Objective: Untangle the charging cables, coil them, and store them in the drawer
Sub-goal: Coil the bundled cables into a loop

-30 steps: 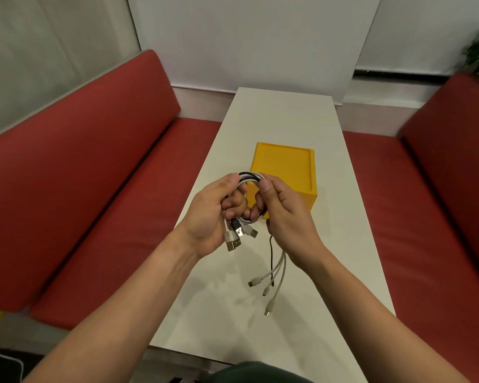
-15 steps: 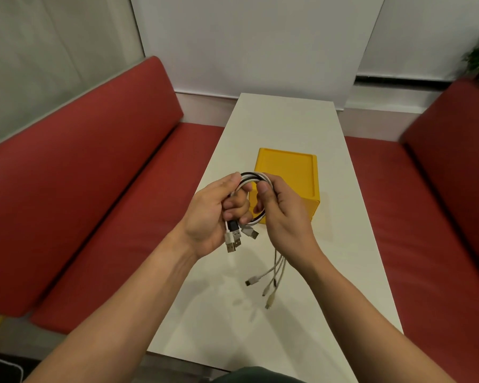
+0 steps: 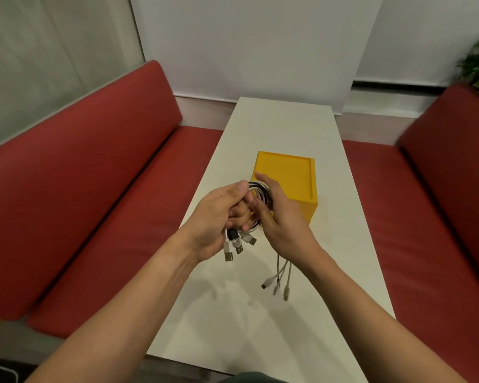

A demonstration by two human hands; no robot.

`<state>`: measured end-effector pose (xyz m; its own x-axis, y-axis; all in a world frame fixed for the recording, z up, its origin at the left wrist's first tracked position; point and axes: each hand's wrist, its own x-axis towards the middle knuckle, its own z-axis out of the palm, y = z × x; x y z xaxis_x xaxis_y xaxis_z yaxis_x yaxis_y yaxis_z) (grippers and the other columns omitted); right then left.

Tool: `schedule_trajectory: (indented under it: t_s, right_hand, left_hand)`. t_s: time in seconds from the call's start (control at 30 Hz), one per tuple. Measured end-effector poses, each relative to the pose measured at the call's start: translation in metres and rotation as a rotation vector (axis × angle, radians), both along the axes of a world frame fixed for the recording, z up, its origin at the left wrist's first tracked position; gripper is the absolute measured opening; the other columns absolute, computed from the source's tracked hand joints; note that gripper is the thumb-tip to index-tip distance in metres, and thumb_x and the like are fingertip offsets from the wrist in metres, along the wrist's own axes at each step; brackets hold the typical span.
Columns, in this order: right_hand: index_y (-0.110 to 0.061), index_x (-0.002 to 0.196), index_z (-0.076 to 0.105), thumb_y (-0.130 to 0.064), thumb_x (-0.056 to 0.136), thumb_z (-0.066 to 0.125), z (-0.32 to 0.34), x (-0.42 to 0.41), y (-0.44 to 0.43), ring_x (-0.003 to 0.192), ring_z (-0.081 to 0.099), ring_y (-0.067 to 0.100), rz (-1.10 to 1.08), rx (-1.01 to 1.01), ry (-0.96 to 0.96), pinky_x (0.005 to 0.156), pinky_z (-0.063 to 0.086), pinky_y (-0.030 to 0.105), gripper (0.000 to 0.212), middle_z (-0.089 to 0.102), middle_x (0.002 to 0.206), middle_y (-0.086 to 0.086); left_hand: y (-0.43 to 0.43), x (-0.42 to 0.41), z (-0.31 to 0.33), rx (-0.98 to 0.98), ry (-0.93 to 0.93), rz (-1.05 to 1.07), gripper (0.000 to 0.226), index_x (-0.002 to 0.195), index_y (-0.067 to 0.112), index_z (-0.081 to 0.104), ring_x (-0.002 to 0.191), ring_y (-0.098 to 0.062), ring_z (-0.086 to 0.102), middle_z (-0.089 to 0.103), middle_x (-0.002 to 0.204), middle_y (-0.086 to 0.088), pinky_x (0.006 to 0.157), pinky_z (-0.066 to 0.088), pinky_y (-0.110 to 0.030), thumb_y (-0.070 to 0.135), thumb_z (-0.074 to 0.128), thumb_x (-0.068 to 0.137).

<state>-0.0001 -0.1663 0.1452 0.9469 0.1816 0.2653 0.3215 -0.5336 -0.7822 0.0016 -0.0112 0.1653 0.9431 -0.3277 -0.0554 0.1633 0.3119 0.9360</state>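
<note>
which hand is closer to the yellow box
Right. The right hand overlaps the near left corner of the yellow box in this view; the left hand is further left, off it.

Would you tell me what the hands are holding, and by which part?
The left hand grips the coiled cables by the loop; the right hand holds the same loop.

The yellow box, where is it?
In the head view, the yellow box stands on the white table, near its middle, just behind the cable coil.
</note>
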Motion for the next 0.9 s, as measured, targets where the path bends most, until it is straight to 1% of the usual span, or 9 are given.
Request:
schedule_trajectory:
  t_s: [0.07, 0.17, 0.37, 0.5, 0.57, 0.63, 0.73, 0.83, 0.9]
  right_hand:
    - [-0.025, 0.126, 0.057, -0.032, 0.111, 0.042, 0.000, 0.000, 0.000, 0.081, 0.069, 0.012, -0.009, -0.004, -0.027, 0.076, 0.055, 0.041, 0.023, 0.073, 0.087, -0.004]
    - [-0.025, 0.108, 0.057, -0.028, 0.112, 0.038, 0.004, -0.001, 0.004, 0.069, 0.067, 0.005, -0.030, 0.027, -0.012, 0.067, 0.052, 0.031, 0.019, 0.069, 0.068, -0.009]
    - [-0.024, 0.111, 0.054, -0.039, 0.109, 0.030, -0.003, -0.003, 0.004, 0.074, 0.062, 0.026, -0.083, -0.161, -0.138, 0.067, 0.051, 0.048, 0.028, 0.068, 0.080, -0.007]
    - [-0.022, 0.114, 0.054, -0.031, 0.105, 0.032, -0.011, -0.010, 0.004, 0.068, 0.062, 0.022, -0.043, -0.037, -0.170, 0.062, 0.050, 0.048, 0.025, 0.063, 0.075, -0.008]
    - [-0.029, 0.109, 0.052, -0.030, 0.105, 0.033, -0.012, -0.012, 0.004, 0.064, 0.063, 0.015, -0.023, 0.020, -0.140, 0.061, 0.051, 0.046, 0.019, 0.062, 0.068, -0.013]
    - [-0.033, 0.104, 0.051, -0.023, 0.107, 0.036, -0.011, -0.013, 0.004, 0.059, 0.065, 0.011, 0.020, 0.083, -0.105, 0.058, 0.054, 0.042, 0.018, 0.062, 0.064, -0.014]
    - [-0.023, 0.103, 0.055, -0.013, 0.110, 0.037, -0.007, -0.014, 0.004, 0.057, 0.065, 0.010, 0.049, 0.178, -0.058, 0.057, 0.052, 0.029, 0.021, 0.062, 0.063, -0.010]
    - [-0.014, 0.103, 0.058, -0.015, 0.112, 0.038, -0.003, -0.016, 0.002, 0.062, 0.067, 0.021, 0.129, 0.369, 0.048, 0.063, 0.055, 0.040, 0.022, 0.066, 0.075, 0.004]
    - [-0.021, 0.097, 0.060, -0.023, 0.112, 0.041, -0.001, -0.018, 0.001, 0.072, 0.066, 0.041, 0.198, 0.470, 0.098, 0.069, 0.054, 0.054, 0.024, 0.065, 0.084, 0.018]
  left_hand:
    - [0.000, -0.002, 0.005, -0.086, 0.064, -0.030, 0.040, 0.080, 0.009, 0.056, 0.046, -0.012, 0.020, 0.021, 0.054, 0.005, 0.059, 0.038, -0.029, 0.032, 0.040, 0.109]
    - [-0.003, -0.005, 0.009, -0.153, 0.129, -0.045, 0.046, 0.078, 0.010, 0.058, 0.053, -0.017, 0.015, 0.020, 0.054, 0.005, 0.063, 0.038, -0.031, 0.041, 0.039, 0.107]
    - [-0.002, -0.015, 0.014, -0.020, 0.107, -0.048, 0.051, 0.081, 0.011, 0.056, 0.052, -0.016, 0.017, 0.019, 0.057, 0.004, 0.066, 0.044, -0.030, 0.046, 0.034, 0.109]
    - [-0.002, -0.021, 0.016, 0.052, 0.052, -0.137, 0.053, 0.073, 0.013, 0.049, 0.049, -0.018, 0.016, 0.020, 0.052, 0.004, 0.064, 0.045, -0.031, 0.047, 0.032, 0.110]
    - [-0.001, -0.022, 0.015, 0.083, 0.016, -0.191, 0.052, 0.073, 0.014, 0.048, 0.048, -0.017, 0.017, 0.020, 0.053, 0.003, 0.066, 0.046, -0.032, 0.049, 0.033, 0.108]
    - [0.001, -0.023, 0.012, 0.094, -0.007, -0.210, 0.050, 0.077, 0.012, 0.049, 0.046, -0.016, 0.020, 0.021, 0.053, 0.003, 0.068, 0.047, -0.033, 0.050, 0.036, 0.106]
    - [0.001, -0.023, 0.006, 0.065, -0.044, -0.205, 0.053, 0.094, 0.002, 0.059, 0.046, -0.014, 0.026, 0.025, 0.052, 0.006, 0.072, 0.048, -0.032, 0.050, 0.039, 0.105]
    - [0.003, -0.024, 0.005, 0.033, -0.062, -0.206, 0.055, 0.099, -0.008, 0.059, 0.048, -0.014, 0.024, 0.025, 0.053, 0.006, 0.069, 0.046, -0.031, 0.042, 0.039, 0.106]
    - [0.007, -0.024, 0.010, -0.006, -0.034, -0.208, 0.051, 0.088, -0.001, 0.060, 0.049, -0.015, 0.019, 0.021, 0.053, 0.006, 0.063, 0.040, -0.032, 0.040, 0.035, 0.105]
